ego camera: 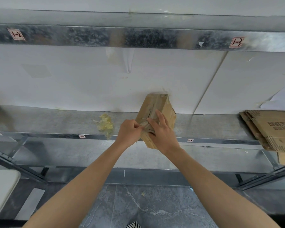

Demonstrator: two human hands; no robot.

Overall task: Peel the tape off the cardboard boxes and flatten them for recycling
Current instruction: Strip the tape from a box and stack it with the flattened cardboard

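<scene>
Galvanised metal shelf (56,122) against a white wall, with a small cardboard box (156,104) at its front edge.

The box stands tilted on the shelf lip. The left hand (128,132) pinches a strip of tape (145,123) at the near end, while the right hand (163,134) grips the box. A yellowish tape wad (105,123) lies to the left and flattened cardboard (273,129) to the far right.

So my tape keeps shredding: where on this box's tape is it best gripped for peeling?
Pinch the loose tape end at the near end of the box, where the left hand pinches it, coming from the left. The strip runs lengthwise up the tilted box, so pulling along it probably suits; the right hand steadies the box.
</scene>
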